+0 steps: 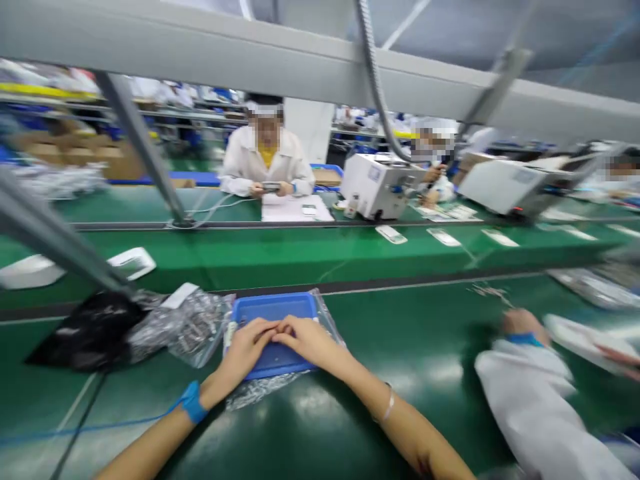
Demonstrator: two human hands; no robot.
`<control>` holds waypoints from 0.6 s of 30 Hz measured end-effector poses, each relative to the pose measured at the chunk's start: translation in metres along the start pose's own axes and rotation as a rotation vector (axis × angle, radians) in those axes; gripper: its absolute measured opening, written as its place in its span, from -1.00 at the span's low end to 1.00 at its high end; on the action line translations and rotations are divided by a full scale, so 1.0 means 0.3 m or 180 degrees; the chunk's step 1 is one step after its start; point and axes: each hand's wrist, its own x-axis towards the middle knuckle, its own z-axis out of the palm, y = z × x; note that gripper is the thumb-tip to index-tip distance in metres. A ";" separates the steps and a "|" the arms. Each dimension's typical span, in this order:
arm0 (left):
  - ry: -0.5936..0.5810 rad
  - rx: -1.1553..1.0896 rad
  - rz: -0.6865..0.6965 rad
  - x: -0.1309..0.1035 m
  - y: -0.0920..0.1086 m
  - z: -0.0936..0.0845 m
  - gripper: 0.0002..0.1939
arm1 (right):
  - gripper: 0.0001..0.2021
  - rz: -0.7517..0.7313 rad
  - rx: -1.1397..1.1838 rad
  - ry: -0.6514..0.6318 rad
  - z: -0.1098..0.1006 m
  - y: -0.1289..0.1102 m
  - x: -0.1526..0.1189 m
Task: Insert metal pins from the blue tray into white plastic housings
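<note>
A shallow blue tray [275,305] lies on the green bench, with clear plastic wrap showing around its edges. Over the tray, my left hand [250,343] and my right hand [307,339] meet at the fingertips. The fingers of both hands are curled and pressed together, and whatever they hold is too small or hidden to make out. A blue wrist strap [194,402] with a cord is on my left wrist.
Left of the tray are clear bags of small parts [197,330] and a black bag [93,333]. A co-worker's sleeve [530,393] reaches in at right. Beyond, a green belt [280,257] carries white parts; a person sits opposite, near a white machine [377,187].
</note>
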 end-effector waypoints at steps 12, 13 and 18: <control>0.0185 -0.0198 0.0360 -0.003 0.031 0.002 -0.75 | -0.55 0.0232 0.1660 -0.0676 0.011 0.085 0.043; 0.0212 -0.0176 0.0366 -0.004 0.035 -0.001 -0.76 | -0.54 0.0279 0.1796 -0.0765 0.008 0.090 0.043; 0.0214 0.0036 0.0524 -0.007 0.027 -0.014 -0.77 | -0.47 0.0559 0.2171 -0.0875 0.004 0.129 0.057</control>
